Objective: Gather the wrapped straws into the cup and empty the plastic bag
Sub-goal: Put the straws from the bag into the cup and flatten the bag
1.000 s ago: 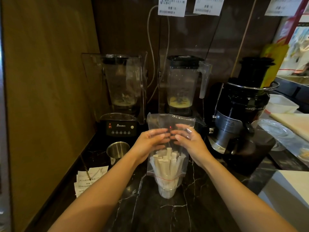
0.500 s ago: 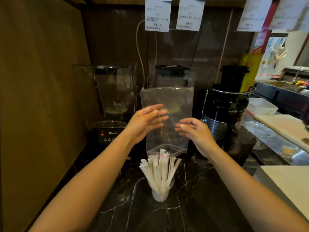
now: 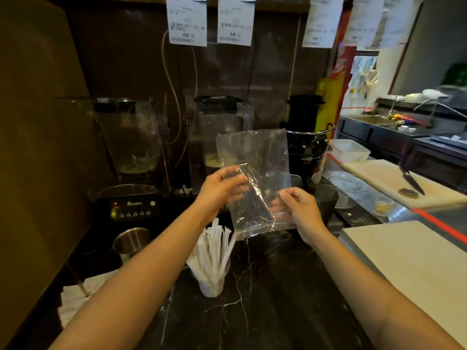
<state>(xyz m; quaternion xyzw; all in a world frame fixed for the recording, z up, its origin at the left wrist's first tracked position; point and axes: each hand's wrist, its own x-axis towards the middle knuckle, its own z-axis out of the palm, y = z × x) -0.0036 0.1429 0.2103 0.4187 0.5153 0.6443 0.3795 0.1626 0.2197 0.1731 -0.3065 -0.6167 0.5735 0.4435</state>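
Note:
A clear plastic bag point(image 3: 255, 162) hangs in the air above the dark marble counter point(image 3: 273, 299), empty and creased down its middle. My left hand point(image 3: 219, 189) grips its left edge and my right hand point(image 3: 295, 210) pinches its lower right edge. Below and left of the bag, a small clear cup point(image 3: 212, 284) stands on the counter. It holds a fanned bunch of white wrapped straws point(image 3: 212, 251) that stick up out of its rim. My left forearm passes just left of the straws.
Two blenders point(image 3: 131, 157) and a black juicer point(image 3: 307, 140) line the back wall. A steel cup point(image 3: 131, 239) and paper slips point(image 3: 75, 299) lie at left. At right are a dark jug point(image 3: 326, 200), glass lid, cutting board with a knife point(image 3: 412, 180), and a white board point(image 3: 409, 261).
The bag was pulled up off the straws and cup, leaving the straws standing in the cup. It has since shifted right and down, and both hands now grip its edges.

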